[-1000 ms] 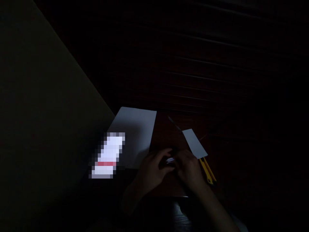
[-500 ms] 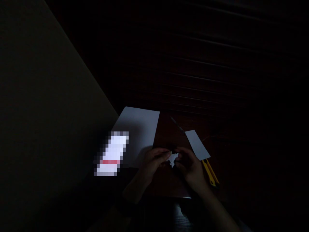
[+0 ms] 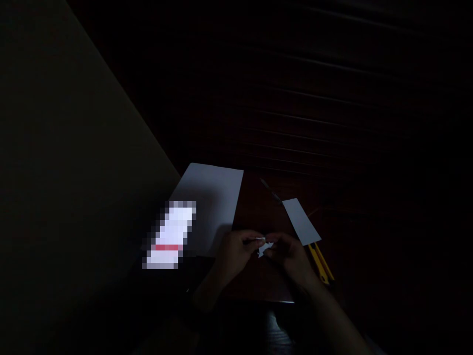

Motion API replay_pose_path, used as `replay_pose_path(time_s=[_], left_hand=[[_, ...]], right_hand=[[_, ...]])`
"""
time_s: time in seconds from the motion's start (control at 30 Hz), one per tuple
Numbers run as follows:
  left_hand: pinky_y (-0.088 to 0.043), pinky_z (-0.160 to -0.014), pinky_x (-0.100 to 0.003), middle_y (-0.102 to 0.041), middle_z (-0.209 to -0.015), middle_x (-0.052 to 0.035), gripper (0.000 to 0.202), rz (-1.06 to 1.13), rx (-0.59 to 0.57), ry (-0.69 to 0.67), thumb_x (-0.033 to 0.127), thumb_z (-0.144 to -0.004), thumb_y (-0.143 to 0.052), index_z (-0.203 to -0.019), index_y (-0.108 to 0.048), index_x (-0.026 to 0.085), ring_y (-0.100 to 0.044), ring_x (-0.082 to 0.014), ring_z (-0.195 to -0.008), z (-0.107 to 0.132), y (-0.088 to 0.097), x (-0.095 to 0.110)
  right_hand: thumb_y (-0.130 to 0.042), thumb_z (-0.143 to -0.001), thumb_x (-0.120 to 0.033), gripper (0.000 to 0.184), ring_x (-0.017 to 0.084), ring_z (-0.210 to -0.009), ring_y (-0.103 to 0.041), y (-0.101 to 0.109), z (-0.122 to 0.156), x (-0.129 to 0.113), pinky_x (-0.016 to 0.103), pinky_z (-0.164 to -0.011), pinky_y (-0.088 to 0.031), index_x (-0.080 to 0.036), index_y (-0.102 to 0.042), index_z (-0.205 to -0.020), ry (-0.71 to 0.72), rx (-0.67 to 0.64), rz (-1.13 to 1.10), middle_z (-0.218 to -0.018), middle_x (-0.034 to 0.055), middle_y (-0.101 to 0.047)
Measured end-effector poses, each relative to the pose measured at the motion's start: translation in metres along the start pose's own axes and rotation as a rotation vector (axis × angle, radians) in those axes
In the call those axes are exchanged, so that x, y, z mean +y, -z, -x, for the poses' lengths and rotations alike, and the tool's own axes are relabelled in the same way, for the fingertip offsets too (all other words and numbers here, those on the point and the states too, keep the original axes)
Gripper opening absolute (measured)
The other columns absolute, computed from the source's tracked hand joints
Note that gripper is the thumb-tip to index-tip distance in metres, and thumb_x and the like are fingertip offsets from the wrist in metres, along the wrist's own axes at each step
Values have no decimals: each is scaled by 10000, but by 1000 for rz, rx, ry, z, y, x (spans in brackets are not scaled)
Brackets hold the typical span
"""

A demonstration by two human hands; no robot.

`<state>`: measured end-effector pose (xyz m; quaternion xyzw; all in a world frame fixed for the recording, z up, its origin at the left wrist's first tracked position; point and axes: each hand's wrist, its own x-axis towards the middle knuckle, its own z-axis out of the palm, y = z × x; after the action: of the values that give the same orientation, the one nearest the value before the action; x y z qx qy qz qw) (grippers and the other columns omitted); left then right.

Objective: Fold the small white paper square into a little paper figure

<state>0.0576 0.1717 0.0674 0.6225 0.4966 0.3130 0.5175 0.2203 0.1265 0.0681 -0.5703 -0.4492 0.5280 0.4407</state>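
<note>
A small piece of folded white paper (image 3: 263, 248) is pinched between my two hands, just above the dark table. My left hand (image 3: 236, 247) grips its left and upper edge with thumb and fingers. From the other side, my right hand (image 3: 289, 254) has thumb and fingertips closed on the paper's right edge. Parts of the paper are hidden behind the fingers, and the dim light blurs its folds. To the right of my right hand lies a yellow utility knife (image 3: 320, 265), partly under a white paper strip (image 3: 302, 222).
A large white sheet of paper (image 3: 218, 192) lies on the left of the dark table (image 3: 254, 286). A bright, pixelated screen (image 3: 170, 235) overlaps its lower left. A thin pen (image 3: 271, 191) lies at the back. A pale wall (image 3: 74, 148) rises on the left.
My right hand has closed in on the folded paper, its fingertips now meeting the left hand's at the top. Less of the paper shows. The things on the table stay put.
</note>
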Motion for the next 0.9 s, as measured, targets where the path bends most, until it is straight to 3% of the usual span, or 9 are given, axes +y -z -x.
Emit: replay_pose_path(time_s=[0.23, 0.4, 0.7, 0.9], left_hand=[[-452, -728, -249, -718, -919, 6, 189, -328, -70, -151, 273, -834, -536, -934, -697, 263, -641, -158, -822, 1, -4, 4], [-422, -765, -284, -707, -909, -6, 151, -471, -34, -234, 243, -794, -597, -904, -698, 263, -612, -181, -862, 1, -5, 9], [-452, -767, -279, -697, -943, -12, 212, -209, 131, -92, 352, -821, -533, -937, -682, 256, -625, -191, -867, -3, 5, 2], [-439, -626, -255, -693, -781, -4, 151, -260, 80, -51, 355, -747, -618, -822, -696, 250, -615, -175, -709, 3, 4, 3]], right_hand=[[-602, -729, -154, 169, 190, -859, -619, 7, 0, -1, 317, -800, -457, -217, -641, -881, 87, 37, 386, -915, 23, -669], [-606, -735, -188, 144, 186, -814, -623, 8, 2, -5, 299, -751, -458, -217, -637, -872, 101, 29, 452, -885, 19, -672], [-623, -719, -207, 170, 195, -817, -631, 11, 1, -4, 308, -742, -466, -207, -638, -889, 70, 44, 374, -893, 33, -680], [-622, -718, -191, 188, 197, -786, -638, 7, -2, -5, 310, -723, -470, -218, -645, -902, 83, 56, 427, -861, 32, -686]])
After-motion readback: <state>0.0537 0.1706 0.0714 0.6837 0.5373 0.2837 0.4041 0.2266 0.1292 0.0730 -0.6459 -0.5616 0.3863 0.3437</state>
